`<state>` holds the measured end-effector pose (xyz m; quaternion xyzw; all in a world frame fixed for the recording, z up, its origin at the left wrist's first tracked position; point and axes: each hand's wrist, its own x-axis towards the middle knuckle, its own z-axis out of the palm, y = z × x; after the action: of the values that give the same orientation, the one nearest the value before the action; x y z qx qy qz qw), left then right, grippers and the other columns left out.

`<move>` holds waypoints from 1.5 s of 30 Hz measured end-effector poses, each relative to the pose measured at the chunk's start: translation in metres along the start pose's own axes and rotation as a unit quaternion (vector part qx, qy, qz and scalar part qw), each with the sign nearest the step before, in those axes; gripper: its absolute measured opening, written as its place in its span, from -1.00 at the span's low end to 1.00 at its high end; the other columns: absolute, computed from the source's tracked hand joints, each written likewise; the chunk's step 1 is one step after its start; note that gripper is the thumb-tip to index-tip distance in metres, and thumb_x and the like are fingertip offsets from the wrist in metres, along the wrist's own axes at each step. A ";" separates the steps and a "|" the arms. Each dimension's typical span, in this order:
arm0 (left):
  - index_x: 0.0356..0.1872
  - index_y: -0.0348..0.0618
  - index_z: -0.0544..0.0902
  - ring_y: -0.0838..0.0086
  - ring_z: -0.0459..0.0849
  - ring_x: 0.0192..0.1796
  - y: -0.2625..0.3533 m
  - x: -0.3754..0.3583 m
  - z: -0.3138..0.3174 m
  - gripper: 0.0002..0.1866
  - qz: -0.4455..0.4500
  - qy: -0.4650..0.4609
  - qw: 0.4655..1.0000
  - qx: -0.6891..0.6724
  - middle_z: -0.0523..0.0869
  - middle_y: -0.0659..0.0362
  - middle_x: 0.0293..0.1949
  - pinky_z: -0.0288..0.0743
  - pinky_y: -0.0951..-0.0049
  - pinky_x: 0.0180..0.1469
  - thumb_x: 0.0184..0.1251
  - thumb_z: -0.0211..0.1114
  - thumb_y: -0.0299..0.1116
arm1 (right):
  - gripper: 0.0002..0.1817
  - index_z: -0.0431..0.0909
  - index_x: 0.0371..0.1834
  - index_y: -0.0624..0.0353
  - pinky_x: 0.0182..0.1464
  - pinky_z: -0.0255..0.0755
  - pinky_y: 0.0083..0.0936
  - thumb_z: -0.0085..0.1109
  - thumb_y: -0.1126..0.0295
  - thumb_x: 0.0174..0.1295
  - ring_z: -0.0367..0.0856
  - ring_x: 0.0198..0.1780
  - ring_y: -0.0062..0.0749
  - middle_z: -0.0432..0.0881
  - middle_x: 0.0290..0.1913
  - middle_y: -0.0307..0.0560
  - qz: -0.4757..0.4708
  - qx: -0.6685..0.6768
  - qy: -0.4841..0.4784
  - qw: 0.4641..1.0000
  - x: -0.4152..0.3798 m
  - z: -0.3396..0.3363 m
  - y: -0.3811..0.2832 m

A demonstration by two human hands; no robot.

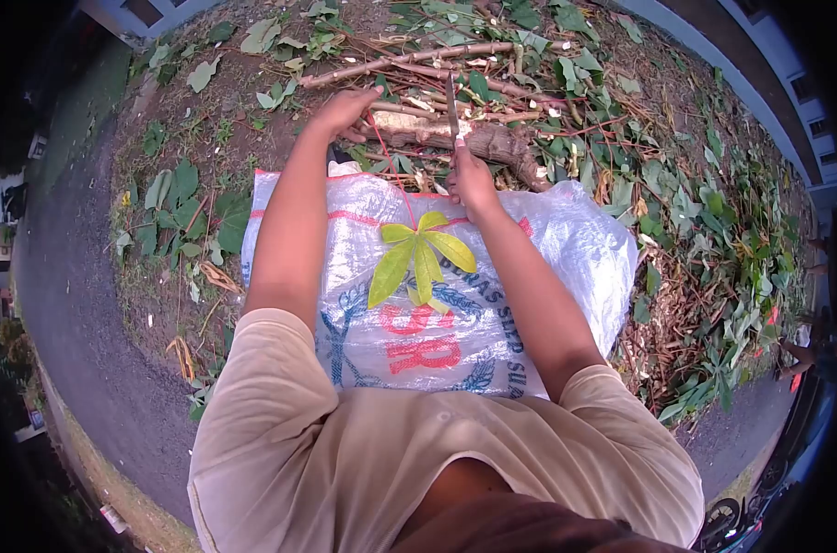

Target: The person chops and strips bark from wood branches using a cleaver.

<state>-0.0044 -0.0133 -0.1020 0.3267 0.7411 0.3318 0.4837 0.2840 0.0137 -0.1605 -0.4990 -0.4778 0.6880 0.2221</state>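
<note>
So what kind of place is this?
Outdoors, maybe a yard beside a paved road: there's bare soil, dark pavement, and cut branches with green leaves scattered around.

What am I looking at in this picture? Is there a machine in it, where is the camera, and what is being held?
There is no robot here, only a person with bare hands. The single picture comes from a camera on their head, looking forward and down; the curved, dark edges show how wide its view is.

The right hand holds a knife, blade pointing away from the body. The left hand is beside a thick piece of wood; whether it grips anything is hard to see. A printed sack is spread before the body, with a yellow-green leaf over it. Beyond, sticks and green leaves litter the ground.
</note>
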 end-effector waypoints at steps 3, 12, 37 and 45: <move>-0.11 -0.08 0.81 0.51 0.65 -0.42 -0.001 0.009 0.003 -0.41 0.068 0.016 0.980 0.188 0.70 0.21 -0.40 0.63 0.35 -0.28 0.47 0.28 0.32 | -0.46 0.40 -0.19 0.09 -0.60 0.14 -0.52 -0.09 -0.22 0.62 0.24 -0.64 -0.56 0.33 -0.55 -0.29 0.118 0.242 -0.045 0.962 -0.002 -0.006 -0.025; -0.22 -0.20 0.79 0.35 0.63 -0.51 -0.010 0.027 0.002 -0.38 0.075 -0.020 0.945 0.317 0.68 0.07 -0.50 0.57 0.19 -0.30 0.54 0.23 0.26 | -0.57 0.40 -0.18 0.12 -0.52 0.12 -0.61 -0.13 -0.01 0.72 0.20 -0.59 -0.65 0.30 -0.50 -0.31 -0.368 0.116 0.012 0.923 -0.066 -0.001 -0.138; -0.33 -0.25 0.64 0.47 0.44 -0.46 -0.012 0.049 0.008 -0.41 0.197 -0.109 0.887 0.404 0.52 0.22 -0.56 0.38 0.27 -0.32 0.63 0.18 0.17 | -0.55 0.43 -0.15 0.09 -0.56 0.10 -0.53 -0.12 -0.08 0.67 0.18 -0.62 -0.59 0.30 -0.56 -0.31 0.068 0.062 -0.023 0.995 -0.006 -0.026 -0.049; -0.32 -0.27 0.66 0.45 0.37 -0.49 -0.018 0.040 0.006 -0.40 0.182 -0.076 0.907 0.372 0.44 0.22 -0.60 0.31 0.22 -0.36 0.65 0.15 0.16 | -0.48 0.41 -0.06 0.10 -0.53 0.10 -0.55 -0.16 -0.19 0.64 0.17 -0.60 -0.61 0.30 -0.53 -0.30 -0.183 0.086 -0.007 0.979 -0.053 -0.025 -0.122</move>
<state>-0.0149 0.0092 -0.1383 0.6362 0.6998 0.0883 0.3128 0.3069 0.0369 -0.0291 -0.3774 -0.5017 0.6777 0.3829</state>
